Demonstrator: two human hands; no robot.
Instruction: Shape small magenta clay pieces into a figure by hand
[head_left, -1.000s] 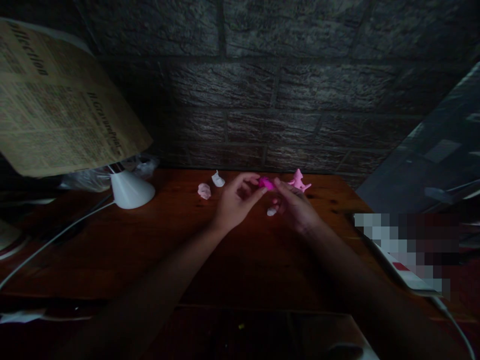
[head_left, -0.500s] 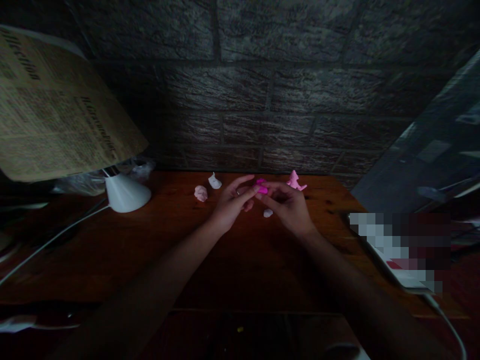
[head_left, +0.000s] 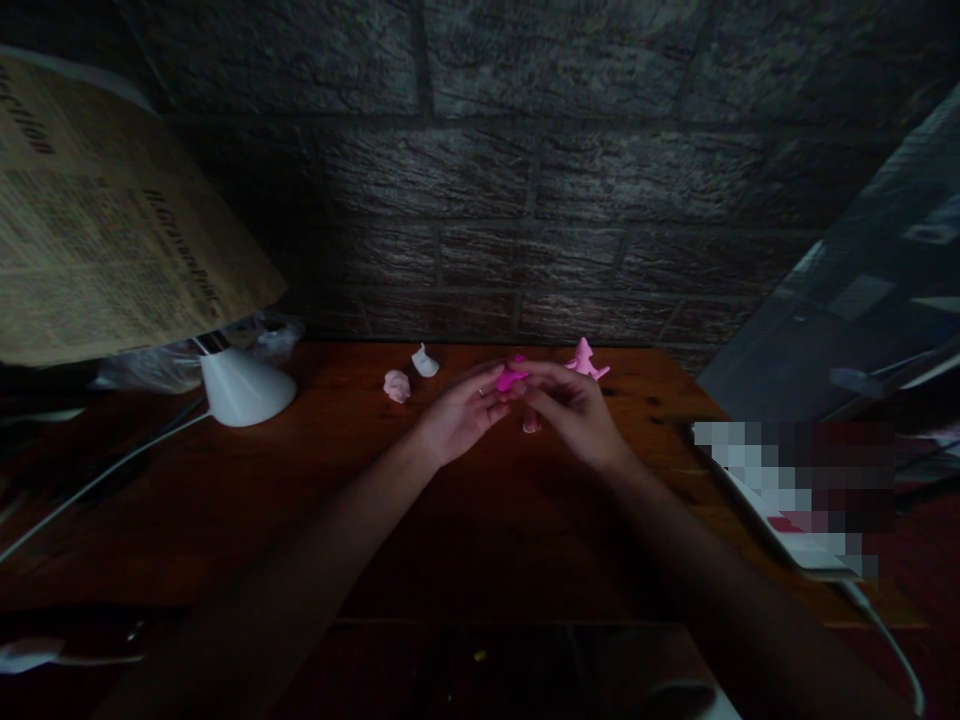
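Note:
A small lump of bright magenta modelling clay (head_left: 511, 381) is held between my two hands above the wooden table. My left hand (head_left: 465, 415) supports it at the fingertips, palm turned upward, with a ring on one finger. My right hand (head_left: 574, 405) pinches the clay from the other side with thumb and fingers. Behind my right hand stands a light pink clay figure (head_left: 584, 358) with a pointed top, its lower part partly hidden. Left of my hands lie a pale pink clay lump (head_left: 397, 386) and a white clay lump (head_left: 425, 361).
On the left stands a lamp with a white base (head_left: 247, 388) and a newspaper-print shade (head_left: 112, 220); its cord crosses the table (head_left: 450, 540). A stone-block wall (head_left: 480, 170) rises behind. A blurred-out flat device (head_left: 795, 515) with a cable lies at the right edge.
My left thumb has come off the top of the magenta clay, and the left palm has turned upward. The clay has shifted slightly left. My right hand keeps its pinch.

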